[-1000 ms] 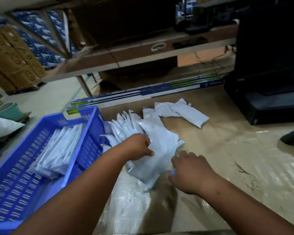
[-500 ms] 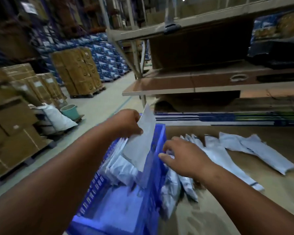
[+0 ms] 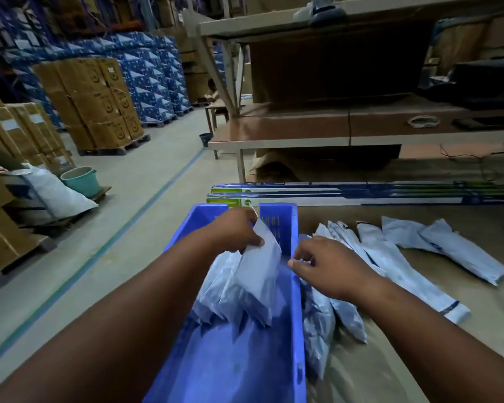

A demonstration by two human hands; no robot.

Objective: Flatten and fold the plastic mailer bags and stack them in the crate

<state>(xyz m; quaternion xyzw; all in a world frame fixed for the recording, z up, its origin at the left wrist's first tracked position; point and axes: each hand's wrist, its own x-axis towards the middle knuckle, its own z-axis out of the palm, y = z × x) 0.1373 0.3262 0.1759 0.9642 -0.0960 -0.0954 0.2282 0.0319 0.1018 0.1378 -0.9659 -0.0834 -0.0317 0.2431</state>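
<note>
Left hand (image 3: 233,231) pinches a folded mailer (image 3: 258,274) over the blue crate (image 3: 298,315), atop the stack inside. Right hand (image 3: 329,269), fingers loosely apart, hovers at the crate's right rim, above loose mailers (image 3: 390,257) on the table (image 3: 463,330).

A brown desk (image 3: 419,367) with a slightly wrinkled, glossy surface fills the lower right. A blue plastic crate (image 3: 298,315) stands at its left edge, holding a row of folded white mailer bags (image 3: 216,295). Just right of the crate, unfolded white mailer bags (image 3: 390,257) lie fanned out flat on the desk, overlapping one another, the nearest ones touching the crate wall. Along the desk's far edge lie long, narrow blue and white boxes (image 3: 361,194), stacked side by side.
</note>
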